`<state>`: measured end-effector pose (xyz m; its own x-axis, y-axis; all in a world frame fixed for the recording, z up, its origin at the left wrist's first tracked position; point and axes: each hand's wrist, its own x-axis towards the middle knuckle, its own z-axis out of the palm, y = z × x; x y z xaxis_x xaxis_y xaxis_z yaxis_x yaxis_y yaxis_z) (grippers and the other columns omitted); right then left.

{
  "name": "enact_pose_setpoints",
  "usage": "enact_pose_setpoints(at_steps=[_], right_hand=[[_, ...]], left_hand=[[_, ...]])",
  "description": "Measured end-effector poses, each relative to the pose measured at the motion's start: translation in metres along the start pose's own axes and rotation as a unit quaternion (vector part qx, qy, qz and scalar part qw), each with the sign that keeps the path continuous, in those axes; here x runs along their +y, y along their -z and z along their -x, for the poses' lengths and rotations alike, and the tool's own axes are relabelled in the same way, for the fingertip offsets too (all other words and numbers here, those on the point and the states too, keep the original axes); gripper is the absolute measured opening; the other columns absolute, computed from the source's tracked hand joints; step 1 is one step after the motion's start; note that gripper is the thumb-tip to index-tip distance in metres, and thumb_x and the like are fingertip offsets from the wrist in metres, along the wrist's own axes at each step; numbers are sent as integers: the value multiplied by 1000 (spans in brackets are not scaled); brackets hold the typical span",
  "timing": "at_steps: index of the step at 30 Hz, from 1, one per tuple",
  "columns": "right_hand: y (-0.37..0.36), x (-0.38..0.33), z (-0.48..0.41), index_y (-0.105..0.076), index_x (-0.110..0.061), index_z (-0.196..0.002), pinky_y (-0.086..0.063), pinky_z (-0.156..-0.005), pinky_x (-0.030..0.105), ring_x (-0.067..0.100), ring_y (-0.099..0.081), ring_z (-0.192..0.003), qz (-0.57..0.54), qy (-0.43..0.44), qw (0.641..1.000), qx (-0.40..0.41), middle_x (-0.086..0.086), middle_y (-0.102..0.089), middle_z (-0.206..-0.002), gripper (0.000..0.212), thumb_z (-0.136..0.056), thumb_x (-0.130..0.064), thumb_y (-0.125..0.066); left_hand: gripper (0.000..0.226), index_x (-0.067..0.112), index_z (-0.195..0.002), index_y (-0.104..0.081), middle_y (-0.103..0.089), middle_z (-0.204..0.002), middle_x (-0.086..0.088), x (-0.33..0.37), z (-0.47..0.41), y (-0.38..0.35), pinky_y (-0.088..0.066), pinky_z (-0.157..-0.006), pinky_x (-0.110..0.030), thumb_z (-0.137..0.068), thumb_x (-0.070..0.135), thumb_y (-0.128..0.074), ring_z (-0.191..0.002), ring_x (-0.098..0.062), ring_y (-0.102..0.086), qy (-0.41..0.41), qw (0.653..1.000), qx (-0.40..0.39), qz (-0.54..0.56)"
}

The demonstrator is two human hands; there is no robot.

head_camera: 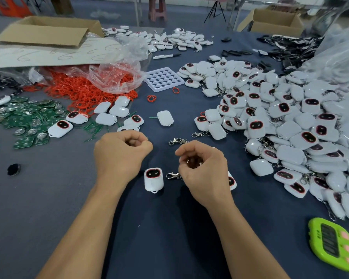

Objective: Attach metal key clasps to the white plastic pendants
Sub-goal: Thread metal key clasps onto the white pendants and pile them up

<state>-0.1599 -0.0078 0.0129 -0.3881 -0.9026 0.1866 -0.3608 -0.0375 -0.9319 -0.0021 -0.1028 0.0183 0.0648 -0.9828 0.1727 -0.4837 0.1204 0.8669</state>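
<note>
One white pendant [153, 179] lies face up on the dark table [69, 198] between my hands, its loop toward me, and neither hand touches it. My right hand [203, 174] is curled round a bunch of metal clasps [192, 163]. A lone clasp [172, 175] pokes out at that hand's edge, just beside the pendant; whether I hold it or it lies loose I cannot tell. My left hand [121, 156], apart from the right, has its fingers curled and pinches a small metal piece [147, 139] — too small to tell what it is.

My right hand hides most of a second pendant [231, 181]. Just beyond its knuckles a spare clasp [177, 141] rests on the table.

Farther right rises a big heap of pendants [290, 127], many with chains showing. Beyond my left hand lie a few loose pendants [109, 115], then green circuit boards [28, 117] and a tangle of orange rings [85, 91] — partly under a clear plastic bag [117, 75]. A white holed tray [163, 78] sits beside the bag, and a green timer [332, 246] lies near my right forearm.
</note>
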Motion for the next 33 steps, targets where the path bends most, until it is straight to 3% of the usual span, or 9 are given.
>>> enact_pose_setpoints(at_steps=[16, 19, 22, 24, 25, 27, 30, 33], right_hand=[[-6, -2, 2, -70, -38, -76, -42, -55, 13, 3, -51, -58, 45, -29, 998, -43, -17, -58, -66, 43, -76, 4, -65], [-13, -5, 3, -73, -39, -84, -43, -58, 13, 2, -52, -60, 57, -29, 997, -41, -17, -59, -67, 35, -79, -5, -70], [-22, -8, 5, -72, -40, -113, -39, -82, 14, 0, -56, -91, 121, 5, 990, -68, -19, -65, -93, 30, -86, -29, -76], [-26, -7, 7, -68, -37, -125, -24, -99, 12, 3, -46, -118, 231, 77, 961, -127, -20, -61, -120, 37, -88, -42, -74], [-26, -6, 9, -68, -36, -123, -17, -102, 10, 5, -42, -123, 271, 108, 946, -142, -20, -58, -124, 36, -89, -46, -72], [-25, -4, 11, -67, -35, -110, -22, -101, 16, 6, -44, -118, 305, 136, 933, -132, -22, -58, -116, 28, -86, -49, -71], [-17, -3, 15, -61, -30, -87, -39, -81, 28, 10, -48, -89, 241, 107, 963, -46, -16, -60, -84, 20, -80, -34, -79], [-7, -2, 11, -58, -27, -82, -43, -59, 17, 11, -53, -68, 112, 22, 993, 38, -9, -59, -71, 21, -86, -20, -77]], left_hand=[[21, 48, -74, -72, -66, -60, 21, 0, 8, 4, -46, -60, -21, -57, 37, -66, -55, 2, -60, -7, 1000, -21, -12], [22, 49, -77, -71, -67, -63, 24, -4, 15, 11, -47, -62, -19, -59, 37, -67, -62, 2, -63, -23, 998, -47, -40], [23, 49, -78, -71, -68, -63, 24, -10, 18, 17, -45, -61, -18, -59, 36, -68, -62, 3, -63, -25, 997, -49, -49], [24, 50, -78, -70, -67, -63, 25, -10, 18, 19, -44, -60, -18, -59, 36, -68, -62, 4, -63, -28, 996, -49, -64], [24, 50, -78, -70, -66, -63, 25, -9, 18, 18, -45, -60, -19, -60, 35, -68, -62, 4, -63, -30, 996, -54, -70], [25, 52, -79, -69, -66, -63, 25, -7, 18, 18, -48, -62, -21, -60, 36, -67, -63, 3, -63, -36, 994, -70, -81], [21, 52, -76, -69, -65, -66, 28, -8, 18, 15, -47, -62, -21, -61, 38, -66, -66, 3, -62, -61, 987, -103, -109], [10, 48, -62, -66, -65, -75, 30, -7, 21, 11, -46, -63, -21, -65, 40, -69, -77, 3, -60, -101, 973, -141, -154]])
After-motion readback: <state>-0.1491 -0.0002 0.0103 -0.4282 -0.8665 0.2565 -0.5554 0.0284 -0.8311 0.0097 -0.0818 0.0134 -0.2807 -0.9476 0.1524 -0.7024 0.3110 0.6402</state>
